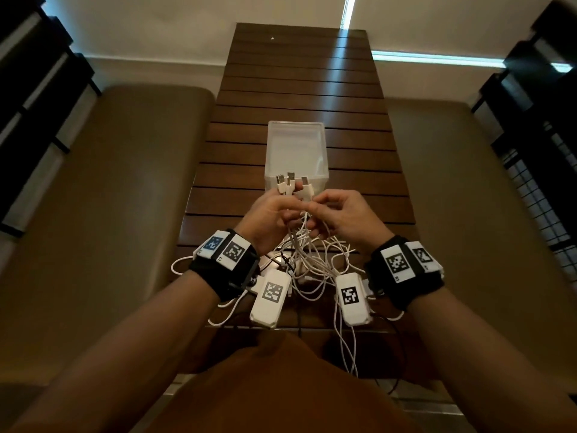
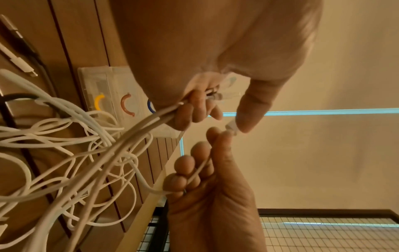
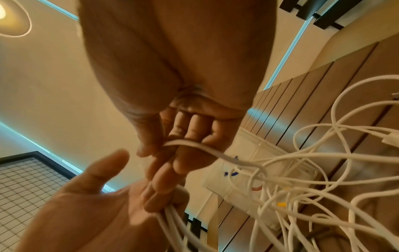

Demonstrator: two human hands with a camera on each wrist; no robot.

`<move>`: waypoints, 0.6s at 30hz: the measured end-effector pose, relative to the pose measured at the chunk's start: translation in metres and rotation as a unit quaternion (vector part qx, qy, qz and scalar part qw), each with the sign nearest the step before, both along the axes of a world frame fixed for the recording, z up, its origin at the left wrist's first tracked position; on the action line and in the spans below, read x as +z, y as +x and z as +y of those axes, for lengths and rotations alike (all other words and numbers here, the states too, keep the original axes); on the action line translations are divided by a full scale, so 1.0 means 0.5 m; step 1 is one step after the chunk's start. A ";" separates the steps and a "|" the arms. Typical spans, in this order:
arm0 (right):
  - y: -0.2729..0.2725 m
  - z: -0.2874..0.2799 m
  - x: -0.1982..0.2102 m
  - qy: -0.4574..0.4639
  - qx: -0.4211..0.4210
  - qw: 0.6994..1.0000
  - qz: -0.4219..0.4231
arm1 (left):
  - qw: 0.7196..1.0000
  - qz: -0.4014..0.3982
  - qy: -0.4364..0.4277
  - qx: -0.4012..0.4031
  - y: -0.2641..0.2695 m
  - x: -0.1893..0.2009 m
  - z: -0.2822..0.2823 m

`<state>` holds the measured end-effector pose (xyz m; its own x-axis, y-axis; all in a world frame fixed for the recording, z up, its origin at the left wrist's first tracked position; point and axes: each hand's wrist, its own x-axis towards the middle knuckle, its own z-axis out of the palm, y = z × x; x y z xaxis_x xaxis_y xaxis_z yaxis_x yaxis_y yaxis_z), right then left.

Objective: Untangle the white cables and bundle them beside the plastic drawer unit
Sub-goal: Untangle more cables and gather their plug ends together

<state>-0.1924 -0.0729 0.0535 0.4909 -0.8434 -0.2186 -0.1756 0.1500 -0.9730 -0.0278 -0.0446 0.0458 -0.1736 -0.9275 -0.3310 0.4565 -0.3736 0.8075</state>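
Over the slatted wooden table (image 1: 299, 89), my left hand (image 1: 281, 210) grips several white cables just below their USB plugs (image 1: 290, 181), which stick up in front of the translucent plastic drawer unit (image 1: 295, 151). My right hand (image 1: 327, 210) meets it and pinches one white cable (image 3: 194, 145) between thumb and curled fingers. In the left wrist view my left fingers (image 2: 194, 109) curl round the cable bundle (image 2: 149, 119). Its thumb (image 2: 252, 109) touches a small plug at my right fingertips (image 2: 218, 134). The rest of the cables hang as a loose tangle (image 1: 312, 264) onto the table.
The drawer unit (image 2: 101, 92) shows yellow, brown and blue handles. A black cable (image 2: 19, 97) and loose white plugs (image 2: 21, 64) lie near the tangle. Padded benches (image 1: 109, 182) flank the table. Some cables trail over the table's near edge (image 1: 346, 348).
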 end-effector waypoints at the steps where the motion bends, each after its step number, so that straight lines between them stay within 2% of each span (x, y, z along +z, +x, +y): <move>1: 0.003 0.001 -0.002 0.000 0.003 1.000 0.006 | 1.000 -0.015 -0.019 -0.014 -0.004 0.001 0.002; 6: 0.021 0.009 -0.002 0.006 -0.010 1.000 0.009 | 0.994 -0.095 -0.042 -0.014 -0.022 0.009 0.013; 11: 0.015 0.000 -0.003 -0.009 -0.008 1.000 0.025 | 0.994 -0.100 -0.033 -0.009 -0.030 0.018 0.013; 15: 0.000 -0.007 -0.021 -0.064 0.011 0.995 0.070 | 0.994 -0.088 -0.007 0.063 -0.024 0.024 0.003; 18: -0.018 -0.013 -0.057 -0.071 0.009 0.991 0.112 | 0.995 -0.070 -0.029 0.070 -0.012 0.024 -0.004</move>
